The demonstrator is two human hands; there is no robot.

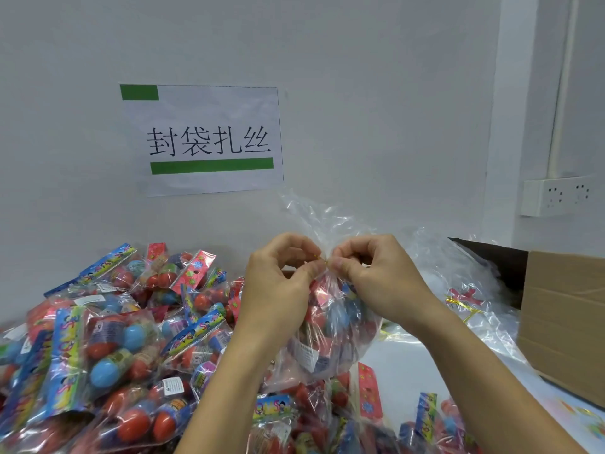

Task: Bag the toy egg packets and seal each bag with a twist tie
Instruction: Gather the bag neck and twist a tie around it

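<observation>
A clear plastic bag [330, 335] filled with toy egg packets hangs in front of me, its neck gathered and its loose top fanning upward. My left hand [281, 283] and my right hand [373, 273] pinch the neck from either side. A thin gold twist tie [321, 259] sits between their fingertips at the neck. A big heap of toy egg packets [108, 342] with red and blue eggs covers the table to the left and front.
Spare gold twist ties [465, 309] lie on empty clear bags [474, 283] to the right. A cardboard box [563, 319] stands at the right edge. A paper sign [203, 139] hangs on the wall; a socket strip [556, 198] is at far right.
</observation>
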